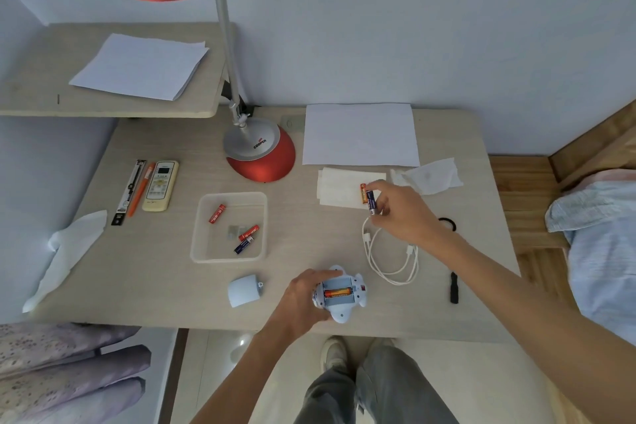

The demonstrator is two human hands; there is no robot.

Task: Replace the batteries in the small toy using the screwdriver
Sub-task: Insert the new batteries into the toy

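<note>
The small pale-blue toy [344, 311] lies belly-up near the table's front edge, its battery bay open with one orange battery [337, 293] inside. My left hand [304, 296] grips the toy from the left. My right hand [401, 208] hovers over the folded tissue and pinches a dark blue battery [371, 201]; an orange battery [363, 193] lies right beside it. The toy's battery cover [243, 290] rests on the table to the left. A black screwdriver [454, 287] lies at the right.
A clear plastic tray [203, 244] holds three batteries and a small clear packet. A white cable [389, 256] coils between toy and right hand. Red lamp base [265, 162], paper sheet [359, 134], tissues, remote control [160, 186], pens and a black hair tie [447, 222] sit around.
</note>
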